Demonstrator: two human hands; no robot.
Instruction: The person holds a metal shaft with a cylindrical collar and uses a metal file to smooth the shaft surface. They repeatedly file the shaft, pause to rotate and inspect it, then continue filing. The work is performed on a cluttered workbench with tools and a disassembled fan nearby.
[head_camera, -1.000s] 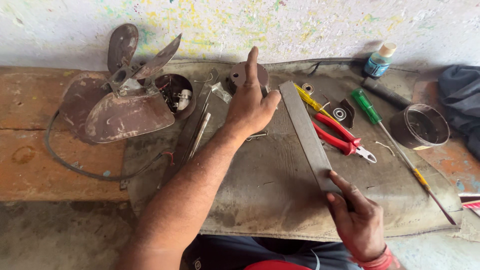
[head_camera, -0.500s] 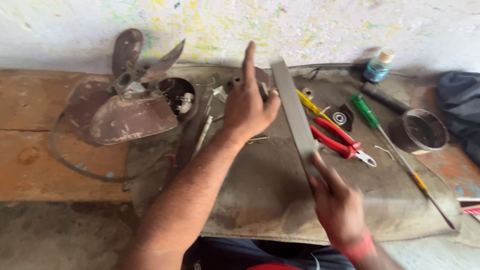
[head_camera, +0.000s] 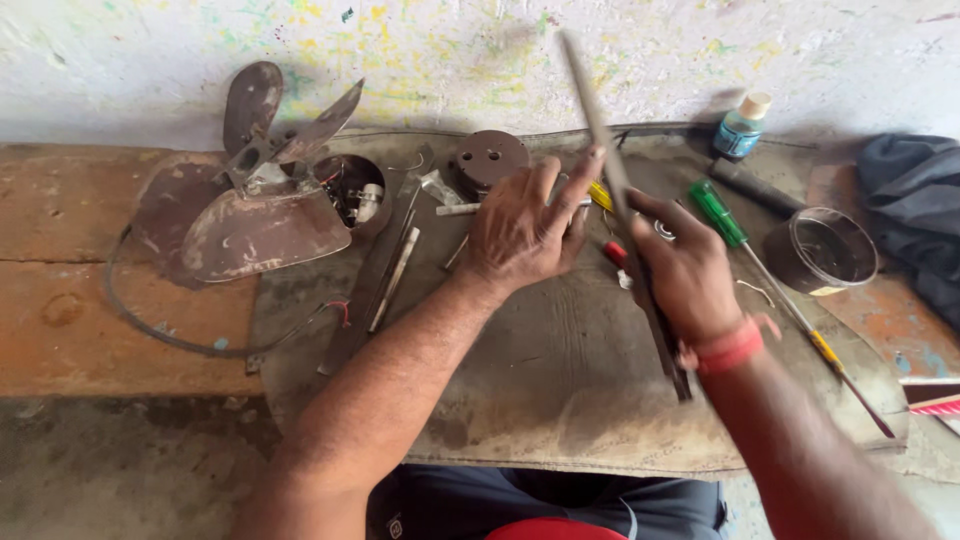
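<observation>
At the middle of the worn grey-brown mat (head_camera: 560, 400), a long flat grey metal file (head_camera: 612, 180) is being gripped in the right hand (head_camera: 690, 270), fingers closed round its lower length, its tip pointing up and away toward the paint-spattered white wall (head_camera: 500, 50). The file's upper part is blurred. The left hand (head_camera: 525, 235) is being held loosely spread, index finger raised so that its tip is touching the file partway up; nothing is being grasped in it. Just beyond the left hand a round dark metal motor cover (head_camera: 490, 158) is lying on the mat, apart from the rusty brown three-bladed fan assembly (head_camera: 260, 190) at far left, whose open housing is showing wires. Dismantling therefore appears well advanced; nothing is being filed yet, as far as can be judged. Right of the hands, a green-handled screwdriver (head_camera: 716, 210), a round dark tin (head_camera: 820, 250) and a small blue bottle (head_camera: 742, 125) are lying untouched. Red plier handles (head_camera: 614, 252) are being partly hidden under the right hand.
</observation>
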